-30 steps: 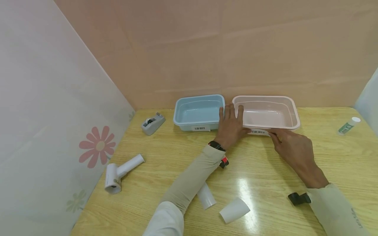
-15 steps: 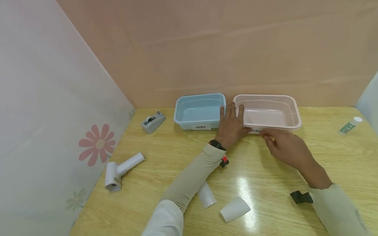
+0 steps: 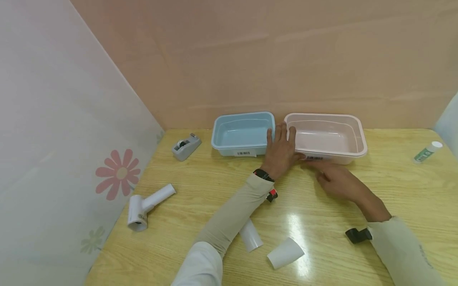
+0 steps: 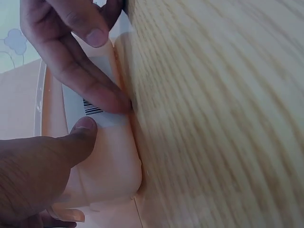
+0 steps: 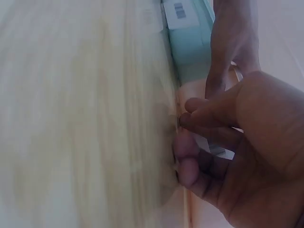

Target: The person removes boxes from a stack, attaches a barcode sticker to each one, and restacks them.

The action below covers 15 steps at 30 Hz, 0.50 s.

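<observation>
The pink plastic basin (image 3: 326, 137) stands at the back beside the blue basin (image 3: 243, 131). Over the pink basin's left end lies my left hand (image 3: 279, 153), fingers extended across the rim and thumb against the front wall by a barcode label (image 4: 90, 105). My right hand (image 3: 338, 180) is at that same wall, its extended fingers touching the label's lower part, other fingers bent under. In the left wrist view, the left thumb (image 4: 80, 137) meets the label's edge. The right wrist view shows the right hand (image 5: 266, 137) low against the table.
A grey tape dispenser (image 3: 187, 147) sits left of the blue basin. A white T-shaped device (image 3: 143, 210) lies at the left. Two white tube-like pieces, one half-hidden (image 3: 251, 235) and one fully visible (image 3: 285, 253), lie in front. A glue stick (image 3: 427, 152) is at right.
My right hand has slid left along the label toward my left thumb. The label's right end, lifted in the earliest frame, now lies against the wall. My left hand stays in place.
</observation>
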### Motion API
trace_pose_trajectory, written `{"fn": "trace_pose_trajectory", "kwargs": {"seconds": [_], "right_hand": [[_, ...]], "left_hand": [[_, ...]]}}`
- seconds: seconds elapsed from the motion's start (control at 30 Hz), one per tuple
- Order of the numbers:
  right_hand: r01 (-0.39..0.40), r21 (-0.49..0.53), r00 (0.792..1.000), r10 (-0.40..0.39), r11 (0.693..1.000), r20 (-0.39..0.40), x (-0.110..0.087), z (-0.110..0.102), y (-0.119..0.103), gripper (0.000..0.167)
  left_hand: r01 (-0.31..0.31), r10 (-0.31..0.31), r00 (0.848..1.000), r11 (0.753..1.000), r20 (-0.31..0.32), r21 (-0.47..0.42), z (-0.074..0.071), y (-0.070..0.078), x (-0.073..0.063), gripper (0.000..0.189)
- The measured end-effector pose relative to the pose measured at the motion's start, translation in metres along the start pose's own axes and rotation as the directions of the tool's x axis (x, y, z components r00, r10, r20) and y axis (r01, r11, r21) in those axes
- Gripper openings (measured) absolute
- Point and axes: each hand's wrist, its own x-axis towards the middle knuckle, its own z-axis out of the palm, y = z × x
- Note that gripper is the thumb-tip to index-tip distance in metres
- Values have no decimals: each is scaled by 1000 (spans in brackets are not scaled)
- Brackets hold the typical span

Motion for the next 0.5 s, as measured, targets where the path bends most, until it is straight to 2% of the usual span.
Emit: {"fn": "trace_pose_trajectory", "kwargs": {"seconds": [0.17, 0.3, 0.5], "right_hand": [[36, -16, 999, -36, 999, 22, 0, -2, -7, 47], [30, 22, 999, -31, 999, 32, -10, -21, -10, 54], [63, -2, 989, -62, 998, 134, -37, -52, -1, 63]], "left_hand": [[1, -1, 1000, 1000, 7, 13, -2, -1, -2, 95], [5, -5, 1000, 1000, 18, -2, -2, -2, -4, 90], [1, -1, 1000, 1000, 5, -5, -3, -4, -5, 86]]}}
